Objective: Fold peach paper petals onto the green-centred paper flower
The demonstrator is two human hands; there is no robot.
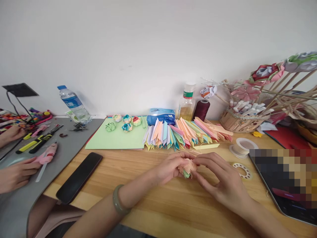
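A small paper flower [187, 168], peach with some green underneath, is held between both hands above the wooden table. My left hand [169, 168] grips it from the left, fingers closed round its edge. From the other side my right hand [219, 177] pinches its petals with thumb and fingertips. Just behind the hands lies a row of folded paper strips [164, 135] in several colours. Farther left, several finished paper flowers [127, 127] rest on light green paper sheets [116, 142].
A black phone [79, 178] lies to the left, a tablet [282, 191] to the right. Near it are a thread spool [244, 147] and a white ring [241, 171]. At far left another person's hand [18, 175] holds a pink glue gun [48, 153]. A bottle [187, 104] stands behind.
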